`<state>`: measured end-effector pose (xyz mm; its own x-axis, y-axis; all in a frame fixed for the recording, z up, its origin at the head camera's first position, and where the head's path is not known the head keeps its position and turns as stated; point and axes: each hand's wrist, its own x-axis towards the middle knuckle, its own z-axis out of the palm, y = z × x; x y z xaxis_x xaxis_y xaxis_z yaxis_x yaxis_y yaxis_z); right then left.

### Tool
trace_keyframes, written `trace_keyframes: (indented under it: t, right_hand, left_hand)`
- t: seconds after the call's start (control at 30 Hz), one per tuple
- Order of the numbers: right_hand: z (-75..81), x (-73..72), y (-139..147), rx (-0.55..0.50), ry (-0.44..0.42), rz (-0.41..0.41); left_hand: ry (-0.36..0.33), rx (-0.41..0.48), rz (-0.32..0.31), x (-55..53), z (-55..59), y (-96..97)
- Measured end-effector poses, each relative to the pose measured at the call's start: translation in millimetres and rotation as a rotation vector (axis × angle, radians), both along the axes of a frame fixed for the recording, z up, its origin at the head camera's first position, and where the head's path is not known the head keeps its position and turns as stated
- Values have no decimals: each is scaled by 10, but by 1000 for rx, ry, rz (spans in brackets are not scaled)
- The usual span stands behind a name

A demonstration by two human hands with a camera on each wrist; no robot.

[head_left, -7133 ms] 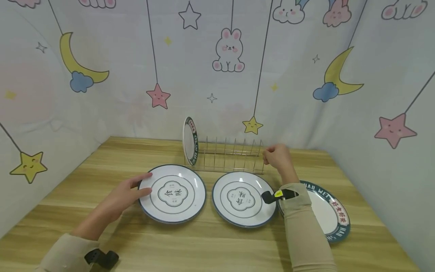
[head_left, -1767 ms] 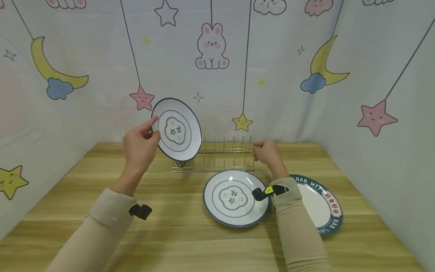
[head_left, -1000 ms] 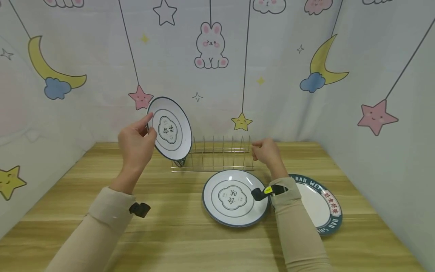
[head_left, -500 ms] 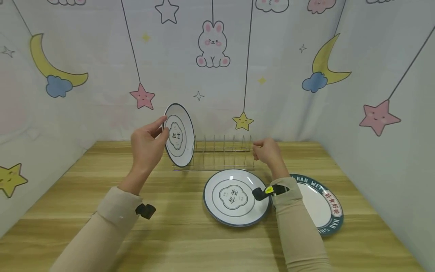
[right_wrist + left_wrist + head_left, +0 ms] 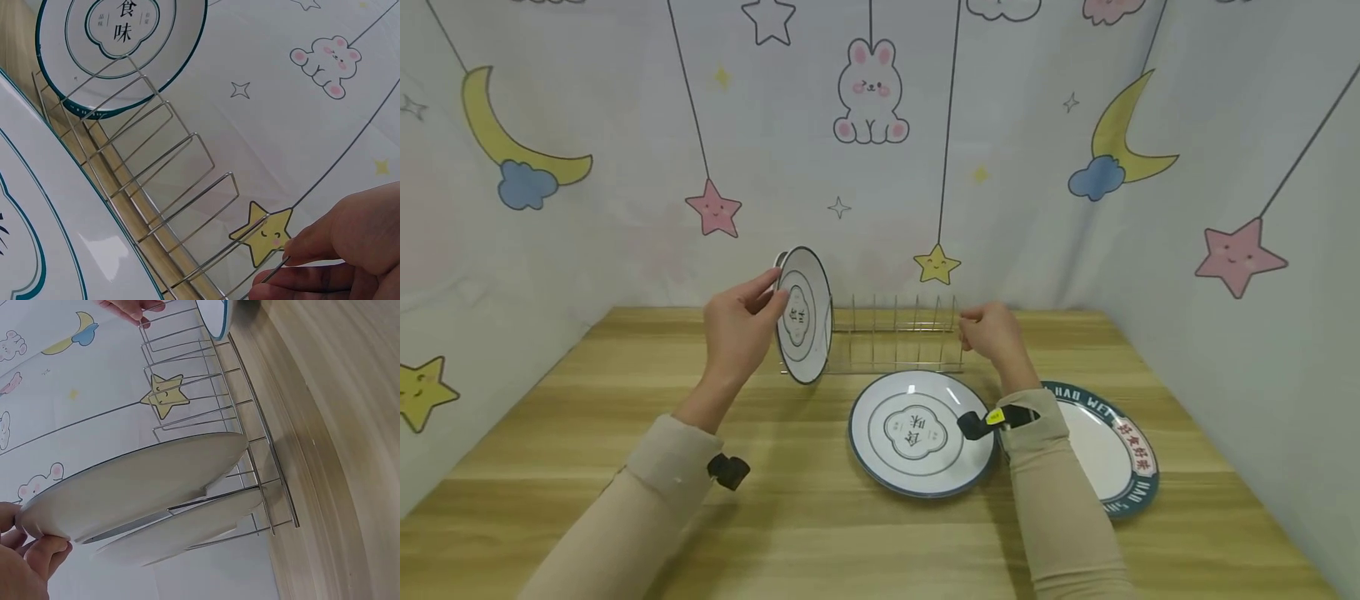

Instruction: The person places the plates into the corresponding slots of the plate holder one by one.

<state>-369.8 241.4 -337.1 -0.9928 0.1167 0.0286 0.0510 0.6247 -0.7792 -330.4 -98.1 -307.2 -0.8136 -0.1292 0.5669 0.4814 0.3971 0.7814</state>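
Note:
My left hand (image 5: 737,329) pinches the left rim of a white, blue-edged plate (image 5: 805,317) between thumb and fingers. That plate stands nearly upright at the left end of the wire dish rack (image 5: 887,331). Its lower edge is among the rack's wires in the left wrist view; I cannot tell whether it bears on them. Beside it, another plate (image 5: 187,531) stands in the end slot, mostly hidden in the head view. My right hand (image 5: 996,337) pinches the end wire at the rack's right side, with thumb and fingers around it in the right wrist view.
A second blue-edged plate (image 5: 925,479) lies face up before the rack. To its right is an oval plate (image 5: 1105,450) with a green lettered rim, partly under the right forearm. A cloth backdrop (image 5: 775,150) with cartoon prints rises behind the wooden table (image 5: 820,533).
My left hand has lifted the left plate off the table and tipped it upright. Lately it has moved right and down into the rack's left end. The right hand keeps its grip.

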Motion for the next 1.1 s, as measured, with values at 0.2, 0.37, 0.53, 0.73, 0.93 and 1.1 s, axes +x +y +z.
trace_keyframes:
  t: [0.2, 0.37, 0.53, 0.73, 0.93, 1.1]
  right_hand:
    - [5, 14, 22, -3, -10, -6]
    - [-12, 23, 28, -3, -25, -20]
    - [-19, 16, 17, 10, -33, -26]
    - [-6, 6, -9, -1, -39, -24]
    - [13, -3, -14, -22, -24, -15]
    - [19, 0, -9, -18, -25, -18]
  left_hand:
    - [-49, 22, -49, -39, 12, 20]
    - [-107, 60, -96, -66, -1, 57]
    - [-121, 106, -143, -89, -37, 95]
    - [-165, 122, -168, -103, -119, 104]
    - [-186, 119, -200, -102, -210, 92]
    - [-216, 105, -208, -31, -259, 85]
